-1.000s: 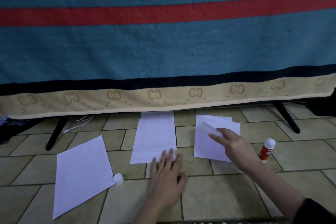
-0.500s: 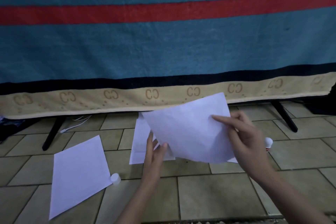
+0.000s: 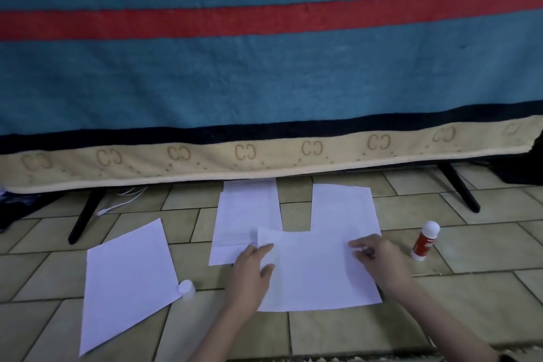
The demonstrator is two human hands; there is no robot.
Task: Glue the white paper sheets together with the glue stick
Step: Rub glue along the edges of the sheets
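Left hand: left hand (image 3: 252, 270), fingers flat, presses the near white paper sheet (image 3: 317, 270) onto the tiled floor (image 3: 470, 288), likely to steady it.
Right hand: right hand (image 3: 379, 258) rests on the sheet's right part; pinch or press, cannot tell.
Glue: uncapped red-and-white glue stick (image 3: 424, 241) stands just right, within reach.
Other sheets: centre stack (image 3: 246, 211), far-right stack (image 3: 343, 209), left sheet (image 3: 126, 282), well apart.
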